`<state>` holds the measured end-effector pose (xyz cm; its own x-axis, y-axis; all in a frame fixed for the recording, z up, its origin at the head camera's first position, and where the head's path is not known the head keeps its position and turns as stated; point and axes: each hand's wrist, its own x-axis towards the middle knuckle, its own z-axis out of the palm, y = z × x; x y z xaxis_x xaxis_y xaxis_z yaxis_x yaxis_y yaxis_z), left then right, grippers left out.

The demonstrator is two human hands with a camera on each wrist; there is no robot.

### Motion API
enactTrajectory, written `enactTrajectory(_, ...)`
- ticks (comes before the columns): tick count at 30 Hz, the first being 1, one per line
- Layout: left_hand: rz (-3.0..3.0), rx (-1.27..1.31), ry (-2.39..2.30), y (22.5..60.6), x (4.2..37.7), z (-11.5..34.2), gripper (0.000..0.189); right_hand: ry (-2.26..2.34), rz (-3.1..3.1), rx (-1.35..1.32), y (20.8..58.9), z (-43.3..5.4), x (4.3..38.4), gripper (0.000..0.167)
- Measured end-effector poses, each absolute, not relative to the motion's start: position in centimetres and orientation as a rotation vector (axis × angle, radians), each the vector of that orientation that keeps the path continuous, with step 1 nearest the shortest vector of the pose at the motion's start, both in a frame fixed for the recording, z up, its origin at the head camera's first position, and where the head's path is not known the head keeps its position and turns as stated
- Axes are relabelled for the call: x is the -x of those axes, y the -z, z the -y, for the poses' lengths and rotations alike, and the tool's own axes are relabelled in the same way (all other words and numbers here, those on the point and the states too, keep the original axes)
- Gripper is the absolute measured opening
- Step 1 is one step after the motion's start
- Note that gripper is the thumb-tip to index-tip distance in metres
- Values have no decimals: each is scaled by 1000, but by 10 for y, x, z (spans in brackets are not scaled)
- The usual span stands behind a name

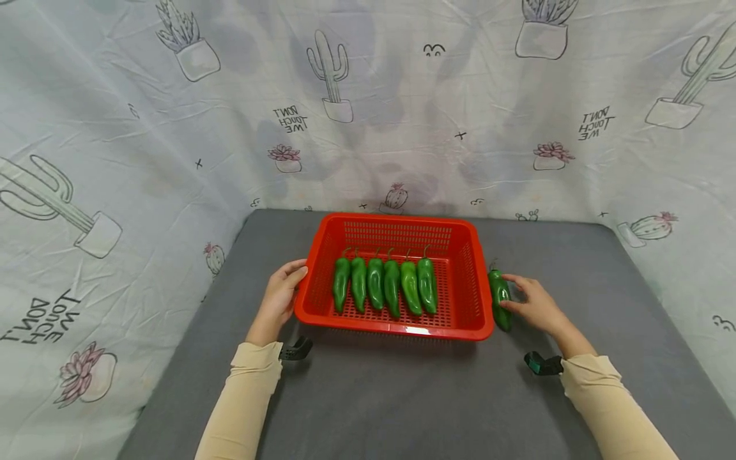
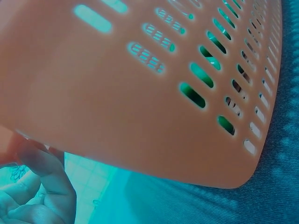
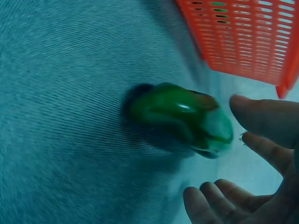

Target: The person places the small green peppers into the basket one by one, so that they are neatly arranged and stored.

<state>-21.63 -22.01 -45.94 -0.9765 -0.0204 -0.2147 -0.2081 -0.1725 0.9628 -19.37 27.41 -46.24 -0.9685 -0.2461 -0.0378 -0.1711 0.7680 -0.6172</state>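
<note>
A red plastic basket (image 1: pixel 397 331) with slotted walls stands on the grey table, and several green peppers (image 1: pixel 375 284) lie side by side in it, stems toward the back. My left hand (image 1: pixel 282 291) grips the basket's left rim; in the left wrist view the thumb and curled fingers (image 2: pixel 51 179) meet at the rim. Just outside the basket's right wall, another green pepper (image 1: pixel 499 300) lies on the table. My right hand (image 1: pixel 535 303) is right beside this pepper. In the right wrist view its thumb and fingers (image 3: pixel 266 116) are spread, with a gap to the pepper (image 3: pixel 177 114).
The grey table (image 1: pixel 391 396) extends in front of the basket and to both sides. A pale curtain (image 1: pixel 397 128) with cactus drawings hangs behind the table and along its sides. Each wrist wears a dark strap-mounted device (image 1: pixel 296 349).
</note>
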Motion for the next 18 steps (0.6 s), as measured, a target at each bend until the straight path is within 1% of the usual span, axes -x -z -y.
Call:
enactTrajectory(5,-1947,289,-2296,461,216,219,40,977,-2805,366,471,-272,197,55)
enactTrajectory(18,-1942,297,-2298,460,216,220,36,986,-2765,394,473,-265,205,53)
